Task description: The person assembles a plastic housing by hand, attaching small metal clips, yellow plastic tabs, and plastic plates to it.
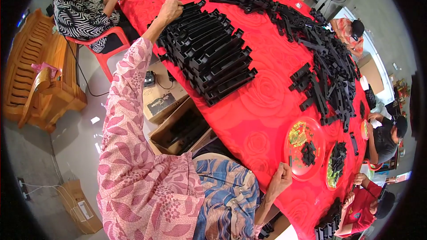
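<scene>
My left arm, in a pink leaf-patterned sleeve, stretches to the far end of a neat stack of long black plastic parts (207,49). There my left hand (171,11) is closed, its fingertips curled down by the stack's far corner; what is in them, if anything, is hidden. Low on the right, my right hand (280,179) is pinched beside a red plastic plate (316,169). A small thin dark piece (290,161) stands up at its fingertips. Several small black pieces (308,153) lie heaped on the plate.
Across the red-covered table (262,102) runs a long loose pile of black parts (327,69). A second plate with small black pieces (338,158) stands beside the first. Cardboard boxes (167,93) are below the left edge. Several people sit around, one on a red chair (104,53).
</scene>
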Tool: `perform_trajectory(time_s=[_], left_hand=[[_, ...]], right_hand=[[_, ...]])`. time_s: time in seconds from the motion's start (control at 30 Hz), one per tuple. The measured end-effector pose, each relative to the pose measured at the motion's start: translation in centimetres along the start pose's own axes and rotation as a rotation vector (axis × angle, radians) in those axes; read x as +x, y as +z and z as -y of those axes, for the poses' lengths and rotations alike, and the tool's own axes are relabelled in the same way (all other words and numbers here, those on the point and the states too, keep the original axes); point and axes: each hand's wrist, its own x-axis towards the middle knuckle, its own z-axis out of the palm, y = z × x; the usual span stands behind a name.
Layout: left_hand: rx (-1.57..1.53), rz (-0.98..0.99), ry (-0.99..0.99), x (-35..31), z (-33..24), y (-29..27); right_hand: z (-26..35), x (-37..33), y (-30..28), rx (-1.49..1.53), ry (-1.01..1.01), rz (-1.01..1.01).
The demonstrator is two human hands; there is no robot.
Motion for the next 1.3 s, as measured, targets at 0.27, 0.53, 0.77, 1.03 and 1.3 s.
perform_trajectory(time_s=[0.27,0.53,0.77,1.03,1.3], left_hand=[[0.019,0.062,-0.024,-1.2,-0.9,0.2],[-0.149,-0.180,0.042,-2.1,-5.5,-4.2],[-0.626,0.021,0.076,-9.7,-18.5,-10.8],[-1.097,0.678,-0.017,-23.0,-31.1,-2.1],[-1.358,0.973,-0.140,-30.8,-39.2,4.2]], right_hand=[[0.0,-0.2,-0.2,-0.045,-0.010,-0.009],[0.3,-0.2,-0.4,-0.131,-0.002,-0.017],[0.5,0.2,0.3,-0.030,0.078,-0.038],[0.7,0.0,-0.1,0.035,0.032,-0.002],[0.9,0.2,-0.5,0.072,0.035,-0.001]])
